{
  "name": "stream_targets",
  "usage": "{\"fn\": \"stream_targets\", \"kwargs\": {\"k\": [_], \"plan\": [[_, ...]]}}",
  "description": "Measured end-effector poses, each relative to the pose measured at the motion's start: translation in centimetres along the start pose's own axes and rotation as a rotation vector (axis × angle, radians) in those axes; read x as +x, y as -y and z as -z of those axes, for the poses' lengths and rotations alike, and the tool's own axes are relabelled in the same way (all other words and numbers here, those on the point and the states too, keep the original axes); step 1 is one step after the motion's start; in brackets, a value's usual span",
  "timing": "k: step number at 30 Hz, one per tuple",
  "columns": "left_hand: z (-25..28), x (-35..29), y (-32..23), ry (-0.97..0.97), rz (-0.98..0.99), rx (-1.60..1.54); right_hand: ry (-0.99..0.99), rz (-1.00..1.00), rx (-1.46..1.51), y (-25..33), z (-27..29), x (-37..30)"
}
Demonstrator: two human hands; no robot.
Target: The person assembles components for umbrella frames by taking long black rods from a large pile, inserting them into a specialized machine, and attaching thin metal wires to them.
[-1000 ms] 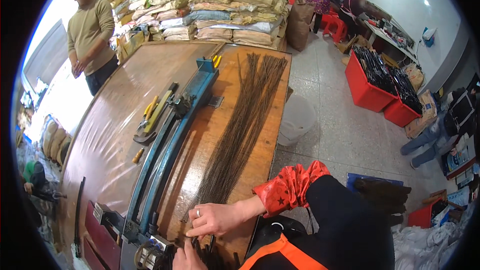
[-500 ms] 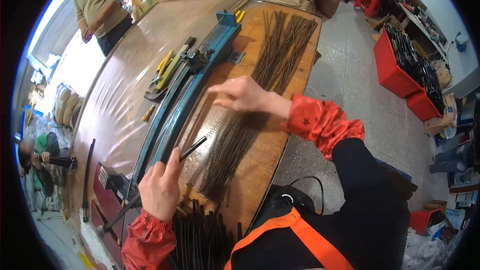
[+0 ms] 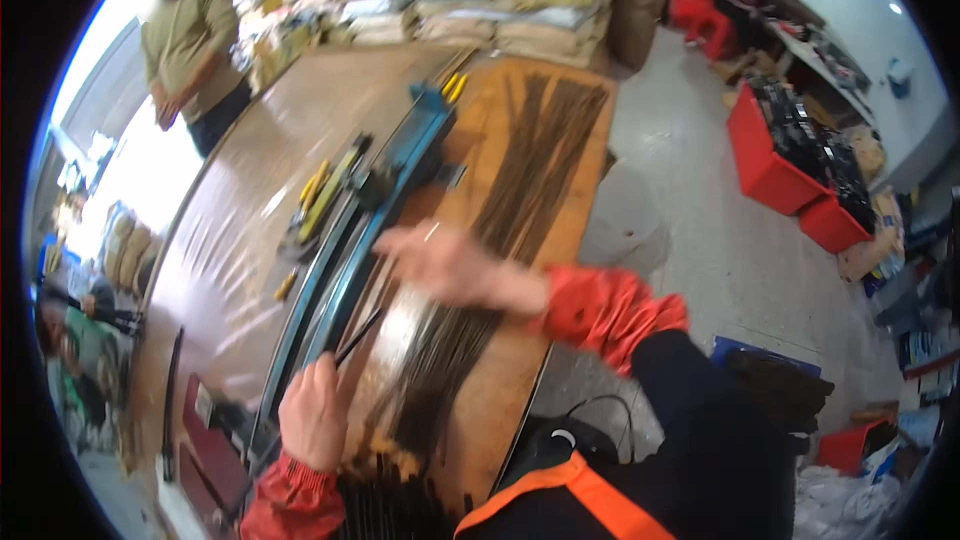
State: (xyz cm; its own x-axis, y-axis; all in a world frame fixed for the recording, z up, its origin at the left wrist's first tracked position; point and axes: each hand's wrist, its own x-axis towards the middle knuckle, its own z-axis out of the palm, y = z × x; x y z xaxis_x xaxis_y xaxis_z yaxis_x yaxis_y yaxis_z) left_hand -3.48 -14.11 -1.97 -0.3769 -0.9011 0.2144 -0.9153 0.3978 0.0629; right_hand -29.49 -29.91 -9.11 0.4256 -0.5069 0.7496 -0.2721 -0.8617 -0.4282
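Observation:
My left hand [image 3: 312, 415] is closed around a thin black tube [image 3: 358, 336], its end pointing up and to the right. My right hand [image 3: 435, 262] hovers ahead of it, between the blue metal bar and the springs. Motion smears its fingers, so I cannot make out whether they grip anything. Beneath and beside it lies a bundle of long thin brown springs [image 3: 450, 370] on the wooden board. The blue metal bar [image 3: 345, 275] runs lengthwise to the left of both hands. Several black tubes [image 3: 390, 510] sit bunched at the near edge, by my left wrist.
Left of the bar lie yellow-handled pliers [image 3: 315, 183] and a small wooden-handled tool [image 3: 286, 285] on the plastic-covered table [image 3: 215, 260]. A person [image 3: 195, 50] stands across the table. Red crates [image 3: 770, 160] of black parts are on the floor at right.
The view has tilted up, so the table sits lower and more sacks show behind. My right hand has shifted slightly toward the bar; my left hand still grips the black tube.

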Motion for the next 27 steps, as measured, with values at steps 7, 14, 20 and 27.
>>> {"fn": "stream_targets", "kwargs": {"k": [7,14,20,27], "plan": [[3.7,-4.6,2.5,-0.119,0.127,0.061,0.226,0.076,0.283,1.3,-2.0,-0.4],[4.7,-7.8,2.2,-0.19,0.146,-0.044,0.121,-0.146,0.572,3.9,-3.5,-0.2],[5.5,-9.9,1.2,0.08,0.206,0.215,0.01,0.182,0.335,7.4,-4.2,0.9],[6.8,-11.1,0.8,-0.042,0.179,0.158,0.166,0.015,0.417,6.6,-4.7,0.5]]}}
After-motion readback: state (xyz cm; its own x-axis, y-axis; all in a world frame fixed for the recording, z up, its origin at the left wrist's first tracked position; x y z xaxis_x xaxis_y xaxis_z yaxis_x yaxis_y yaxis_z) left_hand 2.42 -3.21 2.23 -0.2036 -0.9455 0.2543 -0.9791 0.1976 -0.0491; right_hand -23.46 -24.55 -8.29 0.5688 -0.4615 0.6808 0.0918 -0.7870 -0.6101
